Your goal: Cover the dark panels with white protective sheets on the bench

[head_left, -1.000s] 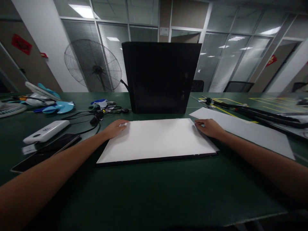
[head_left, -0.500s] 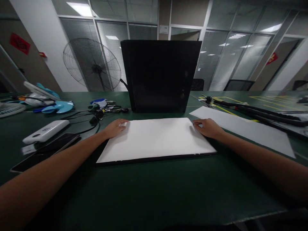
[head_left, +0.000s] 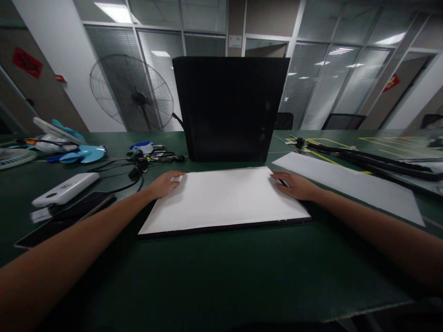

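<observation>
A flat rectangular panel (head_left: 221,196) with a white sheet-like top and a dark edge lies on the green table in front of me. My left hand (head_left: 166,184) is at its far left corner, thumb on the white top and fingers along the edge. At the far right corner, my right hand (head_left: 294,185) rests with fingers stretched over the white surface and the thumb apart. A small dark strip shows between that thumb and the fingers. What lies under either palm is hidden.
Behind the panel stands a large black box-like object (head_left: 231,110). Left are a white device (head_left: 65,189), a phone (head_left: 65,219), cables and blue fan blades (head_left: 83,153). A white sheet (head_left: 349,184) and long black strips (head_left: 374,161) lie to the right.
My right hand has shifted slightly left, its fingers now reaching farther over the panel's white top. The right far corner looks a little raised. My left hand stays nearly in place.
</observation>
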Demonstrator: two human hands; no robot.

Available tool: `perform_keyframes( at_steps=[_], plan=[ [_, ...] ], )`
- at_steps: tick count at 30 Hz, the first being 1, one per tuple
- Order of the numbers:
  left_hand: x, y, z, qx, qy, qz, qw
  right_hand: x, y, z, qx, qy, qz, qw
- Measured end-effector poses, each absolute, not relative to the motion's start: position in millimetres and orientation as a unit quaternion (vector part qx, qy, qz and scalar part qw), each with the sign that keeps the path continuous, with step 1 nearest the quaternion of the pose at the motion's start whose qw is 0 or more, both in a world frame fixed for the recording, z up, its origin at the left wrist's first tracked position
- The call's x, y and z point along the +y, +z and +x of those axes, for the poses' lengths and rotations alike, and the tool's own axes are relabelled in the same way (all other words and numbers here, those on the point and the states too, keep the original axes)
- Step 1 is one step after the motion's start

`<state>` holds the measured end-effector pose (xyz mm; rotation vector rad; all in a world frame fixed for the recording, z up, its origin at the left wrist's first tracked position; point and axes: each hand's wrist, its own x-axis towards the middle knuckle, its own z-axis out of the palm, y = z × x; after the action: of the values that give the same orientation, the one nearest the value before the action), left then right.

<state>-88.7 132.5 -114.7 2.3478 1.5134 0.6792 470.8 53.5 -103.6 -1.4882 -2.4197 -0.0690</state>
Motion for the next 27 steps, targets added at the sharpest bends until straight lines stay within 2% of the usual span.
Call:
perform_keyframes(
  at_steps=[13, 27],
  plan=[
    [131, -113, -90, 0.515, 0.242, 0.807, 0.16, 51, -102, 468, -0.86, -0.001, -0.491, 0.139],
    [127, -110, -83, 0.537, 0.217, 0.806, 0.12, 37, -89, 456, -0.845, -0.087, -0.524, 0.055]
  ],
)
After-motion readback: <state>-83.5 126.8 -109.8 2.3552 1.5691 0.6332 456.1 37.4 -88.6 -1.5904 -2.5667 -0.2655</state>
